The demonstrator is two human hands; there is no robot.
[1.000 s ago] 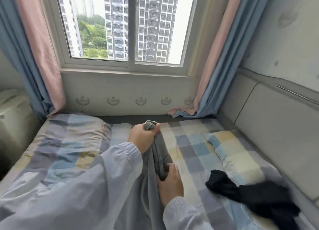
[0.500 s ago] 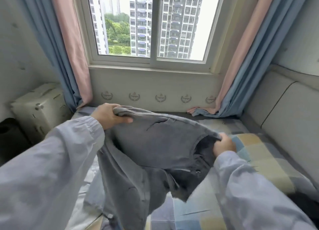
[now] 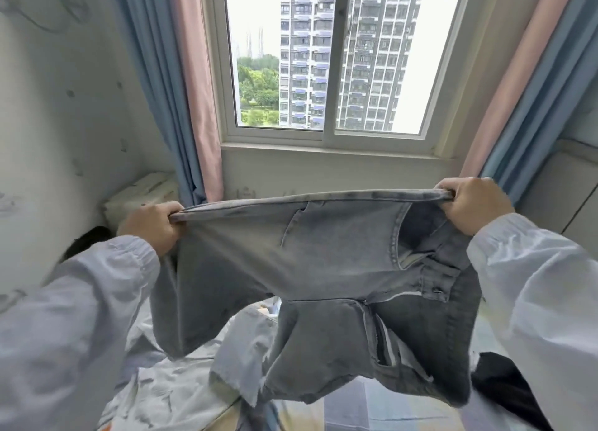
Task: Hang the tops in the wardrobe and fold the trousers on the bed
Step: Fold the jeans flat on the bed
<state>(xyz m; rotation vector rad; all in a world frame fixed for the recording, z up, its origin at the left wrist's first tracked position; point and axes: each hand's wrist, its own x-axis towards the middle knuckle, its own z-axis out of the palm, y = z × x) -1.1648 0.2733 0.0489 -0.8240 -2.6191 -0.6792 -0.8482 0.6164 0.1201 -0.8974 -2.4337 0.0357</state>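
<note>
Okay, jeans [image 3: 323,252] now pulled taut at chest height above the bed [image 3: 372,408], bunched a second ago; left hand [image 3: 150,225] and right hand [image 3: 472,204] each clamped on the waistband, ready for folding.

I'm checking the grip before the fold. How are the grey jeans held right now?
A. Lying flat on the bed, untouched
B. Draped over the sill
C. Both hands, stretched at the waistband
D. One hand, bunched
C: the left hand and right hand each grip an end of the waistband, with the jeans hanging above the bed.
</note>
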